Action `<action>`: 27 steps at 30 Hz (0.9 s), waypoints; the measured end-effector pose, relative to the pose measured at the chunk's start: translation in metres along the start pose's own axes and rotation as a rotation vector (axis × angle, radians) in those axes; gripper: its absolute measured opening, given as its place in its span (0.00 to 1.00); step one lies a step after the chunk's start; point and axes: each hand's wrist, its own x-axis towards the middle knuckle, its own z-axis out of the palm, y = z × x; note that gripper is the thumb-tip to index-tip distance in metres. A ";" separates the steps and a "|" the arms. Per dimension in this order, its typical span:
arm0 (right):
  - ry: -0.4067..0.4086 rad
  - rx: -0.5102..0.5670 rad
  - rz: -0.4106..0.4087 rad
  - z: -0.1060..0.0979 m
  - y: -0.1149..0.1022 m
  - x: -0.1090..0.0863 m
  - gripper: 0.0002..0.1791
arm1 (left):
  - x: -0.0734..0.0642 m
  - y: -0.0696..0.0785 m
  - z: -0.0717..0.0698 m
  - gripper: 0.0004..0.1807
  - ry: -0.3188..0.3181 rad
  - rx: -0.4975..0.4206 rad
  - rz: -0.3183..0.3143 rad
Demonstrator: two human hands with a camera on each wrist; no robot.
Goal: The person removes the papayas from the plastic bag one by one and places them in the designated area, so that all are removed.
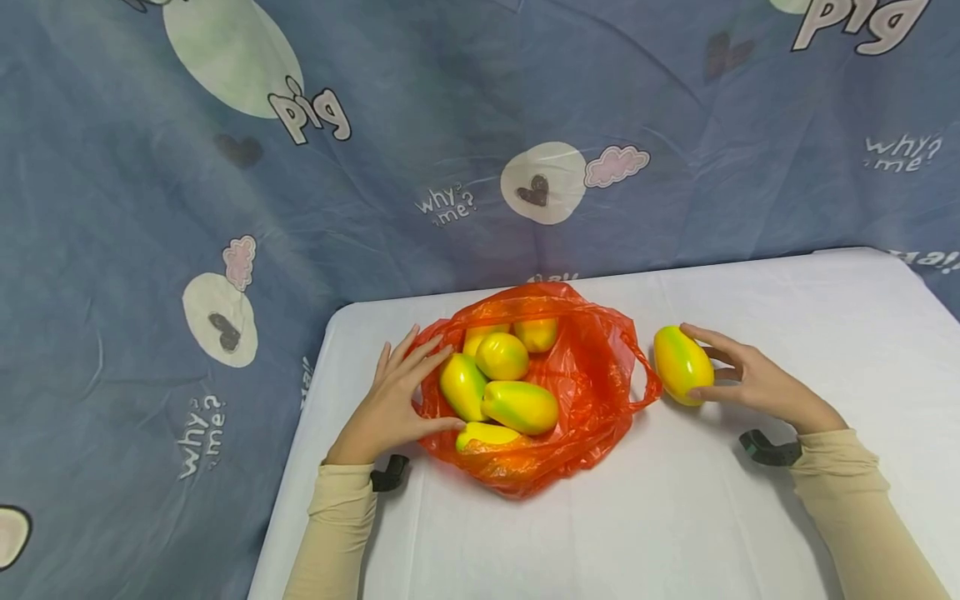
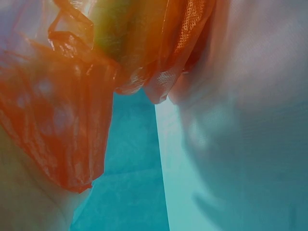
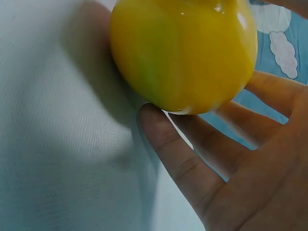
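Observation:
A red plastic bag [image 1: 592,417] lies with its mouth open on the white table, several yellow-green mangoes [image 1: 521,407] inside it. At the bag's left rim is my left hand [image 1: 390,408], fingers spread and fairly straight, thumb touching near the front mango. The left wrist view shows mostly the thin red plastic [image 2: 57,110] close up. To the right of the bag, my right hand [image 1: 750,383] holds a single mango [image 1: 682,365] between thumb and fingers. Up close in the right wrist view, fingertips touch the underside of this mango [image 3: 183,53].
A white cloth covers the table [image 1: 600,542]. Behind and to the left hangs a blue printed curtain [image 1: 420,108]. The bag's right handle loop [image 1: 647,387] reaches almost to the held mango. Each wrist carries a small black device [image 1: 768,448].

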 end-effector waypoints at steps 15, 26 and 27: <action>-0.016 -0.013 0.058 -0.002 0.006 0.000 0.49 | 0.001 0.001 -0.001 0.60 -0.026 -0.006 -0.013; -0.039 0.011 0.000 -0.001 0.006 -0.002 0.47 | -0.001 0.001 -0.001 0.59 -0.045 -0.064 -0.023; -0.036 0.005 -0.004 0.000 0.006 -0.002 0.47 | -0.001 0.001 -0.001 0.59 -0.047 -0.068 -0.022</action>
